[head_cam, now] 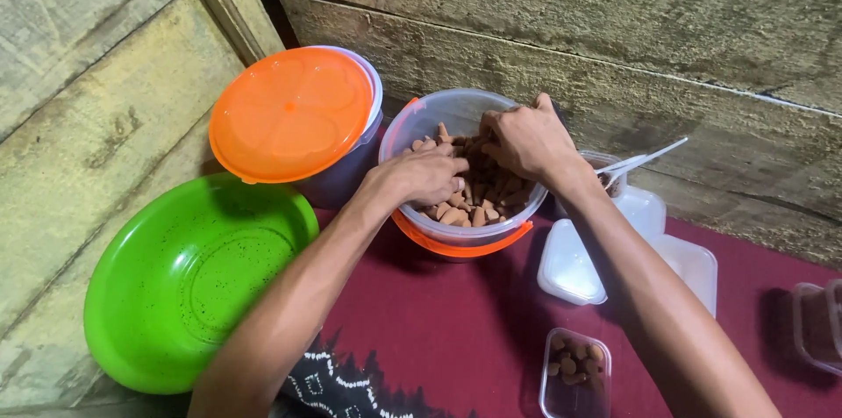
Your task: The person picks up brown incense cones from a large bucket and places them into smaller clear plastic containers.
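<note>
Hands, left (427, 176) and right (524, 142), curled inside clear bucket (412, 124), gathering small brown cones (478, 199); grip contents hidden, small tub (575, 374) nearby.

A lidded tub (294, 115) stands left of the open bucket (456, 229), a bowl (189, 282) before it.

Two bare forearms come in from the bottom edge; no sleeve shows on either, as far as they can be seen; the left hand (421, 176) wears no glove, ring or band; the right hand (526, 142) is bare as well, with no watch or strap at the wrist; both arms are lean, the forearms long and narrow; fingers are short-nailed where they show; nothing more of the body is in view.
</note>
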